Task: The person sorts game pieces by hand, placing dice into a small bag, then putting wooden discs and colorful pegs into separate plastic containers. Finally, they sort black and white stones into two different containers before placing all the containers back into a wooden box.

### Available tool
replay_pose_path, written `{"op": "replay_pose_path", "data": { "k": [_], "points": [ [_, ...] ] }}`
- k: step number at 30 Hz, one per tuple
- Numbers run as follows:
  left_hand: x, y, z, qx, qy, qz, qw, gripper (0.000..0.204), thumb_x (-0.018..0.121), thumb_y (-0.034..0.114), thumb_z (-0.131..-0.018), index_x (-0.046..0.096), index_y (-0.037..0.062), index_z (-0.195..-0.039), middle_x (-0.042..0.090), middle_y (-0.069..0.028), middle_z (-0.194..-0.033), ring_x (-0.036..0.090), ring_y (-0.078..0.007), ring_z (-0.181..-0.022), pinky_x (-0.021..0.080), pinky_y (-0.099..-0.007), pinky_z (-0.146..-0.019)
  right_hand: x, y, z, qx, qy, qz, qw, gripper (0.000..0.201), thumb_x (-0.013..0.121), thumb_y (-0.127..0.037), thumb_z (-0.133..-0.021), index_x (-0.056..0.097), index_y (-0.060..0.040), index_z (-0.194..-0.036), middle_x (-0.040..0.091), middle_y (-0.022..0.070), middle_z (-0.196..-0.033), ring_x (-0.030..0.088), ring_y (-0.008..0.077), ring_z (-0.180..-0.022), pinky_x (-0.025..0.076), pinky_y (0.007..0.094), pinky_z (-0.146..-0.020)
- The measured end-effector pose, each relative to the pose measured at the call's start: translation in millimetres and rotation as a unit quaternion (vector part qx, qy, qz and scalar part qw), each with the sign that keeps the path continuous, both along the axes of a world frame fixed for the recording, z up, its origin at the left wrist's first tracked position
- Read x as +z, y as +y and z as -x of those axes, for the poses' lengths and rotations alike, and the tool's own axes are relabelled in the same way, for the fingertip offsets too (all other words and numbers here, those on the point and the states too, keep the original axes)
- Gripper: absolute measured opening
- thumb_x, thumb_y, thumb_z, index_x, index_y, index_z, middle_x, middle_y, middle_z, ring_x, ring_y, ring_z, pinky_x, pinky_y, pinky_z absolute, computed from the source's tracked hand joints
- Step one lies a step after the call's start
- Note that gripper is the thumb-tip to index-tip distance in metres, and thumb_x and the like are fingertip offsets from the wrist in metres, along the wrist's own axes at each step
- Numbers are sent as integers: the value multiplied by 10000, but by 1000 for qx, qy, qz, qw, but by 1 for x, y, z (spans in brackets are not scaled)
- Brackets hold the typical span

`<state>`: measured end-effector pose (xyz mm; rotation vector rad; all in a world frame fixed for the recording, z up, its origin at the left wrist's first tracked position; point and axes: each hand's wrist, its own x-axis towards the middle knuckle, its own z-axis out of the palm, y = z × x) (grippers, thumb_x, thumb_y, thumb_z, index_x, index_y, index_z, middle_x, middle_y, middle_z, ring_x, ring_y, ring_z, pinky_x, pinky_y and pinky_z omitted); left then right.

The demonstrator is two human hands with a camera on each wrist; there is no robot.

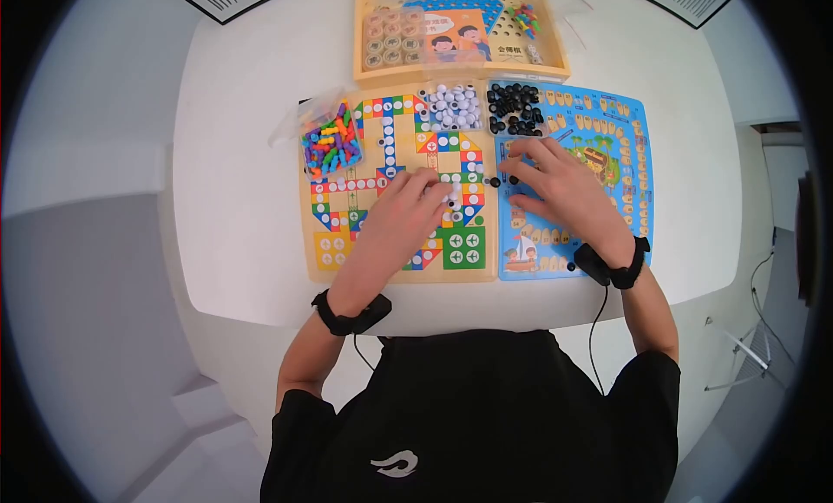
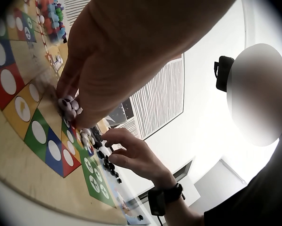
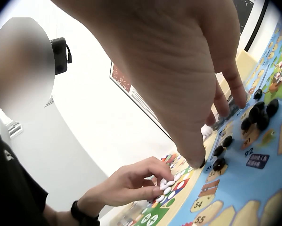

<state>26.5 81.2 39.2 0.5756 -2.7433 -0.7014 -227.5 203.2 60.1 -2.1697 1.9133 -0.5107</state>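
Observation:
The left hand (image 1: 395,221) pinches several white pieces (image 2: 70,107) between thumb and fingers, low over the colourful flight-chess board (image 1: 304,260). More white pieces lie beside its fingertips. Over the left part of the blue board (image 1: 638,243), the right hand (image 1: 568,186) has its fingers spread and loosely bent. In the right wrist view its thumb tip touches or nearly touches a black piece (image 3: 202,163), and several other black pieces (image 3: 256,114) lie on the board beneath the palm. Part of the area under the right hand is hidden in the head view.
Behind the hands stand a clear box of white pieces (image 1: 455,108) and one of black pieces (image 1: 515,110). A box of coloured pegs (image 1: 331,147) is at the left. At the back sits a wooden tray (image 1: 460,73) with round discs and a booklet (image 1: 460,36).

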Motion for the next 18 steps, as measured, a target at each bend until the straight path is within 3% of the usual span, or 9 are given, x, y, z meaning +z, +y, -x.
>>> {"op": "replay_pose_path", "data": {
  "k": [7,11,18],
  "points": [
    [-13,-6,12,-14,48,33,998,223,712,-3,-834,667,46,-1048,636,-93,-1043,662,-291,-936,573,-388,-789,-8,-2,-11,-2,-7,-6,1000,386,844,-197,-785,694,-144,-1137,577,7,-1101,615,215,-1036,565,364,-876],
    [-11,-13,14,2,32,-34,999,205,720,-12,-827,669,51,-1016,646,-79,-978,676,-273,-833,578,-366,-727,-9,2,-10,-15,-11,-25,1000,367,814,-160,-814,701,-127,-1161,620,36,-1143,625,241,-1085,546,373,-924],
    [5,-29,24,33,22,-117,992,128,735,0,-848,690,38,-962,679,-69,-927,678,-186,-741,582,-311,-661,-29,19,-2,-36,-17,37,999,207,748,-104,-830,696,-85,-1029,598,36,-1035,622,229,-984,556,375,-843]
  ]
}}
